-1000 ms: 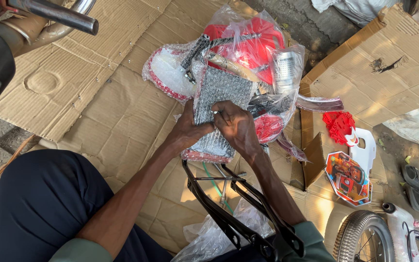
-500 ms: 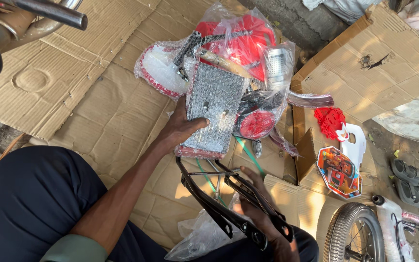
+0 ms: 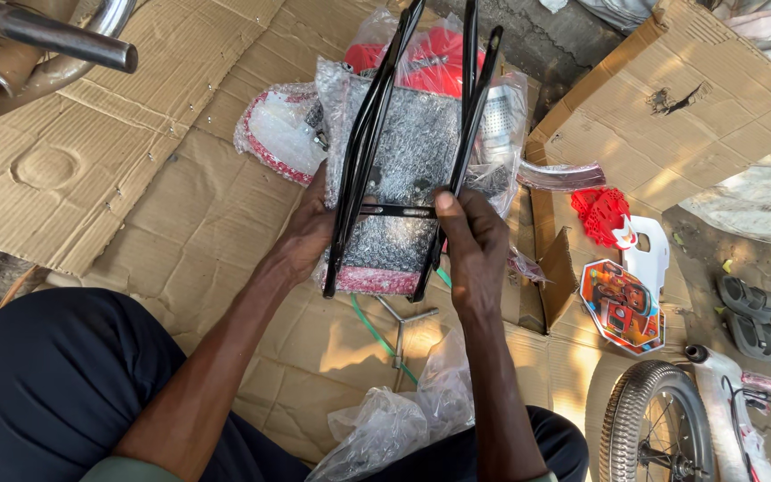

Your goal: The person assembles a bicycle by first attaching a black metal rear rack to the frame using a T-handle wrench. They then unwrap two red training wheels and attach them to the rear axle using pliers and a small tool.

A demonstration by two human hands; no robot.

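My left hand [image 3: 307, 234] grips the left rail of a black metal rod frame [image 3: 363, 147] together with the edge of a flat bubble-wrapped package [image 3: 414, 156] with a red lower edge. My right hand [image 3: 468, 239] holds the frame's right rail, thumb at its crossbar [image 3: 399, 211]. The frame lies over the package, its rods running up out of view. Both are held above the flattened cardboard [image 3: 180, 214].
Behind are a plastic bag of red parts [image 3: 439, 49] and a wrapped white-and-red disc [image 3: 274, 134]. A cardboard box [image 3: 671, 98], red piece [image 3: 601, 214], picture plate [image 3: 622, 305], small wheel [image 3: 649, 428] and sandals [image 3: 751, 312] lie right. A T-shaped tool [image 3: 399, 332] and crumpled bag [image 3: 394, 419] sit near my knees.
My right hand has lifted the black frame from my lap up over the bubble-wrapped package. The left hand now grips frame and package together.
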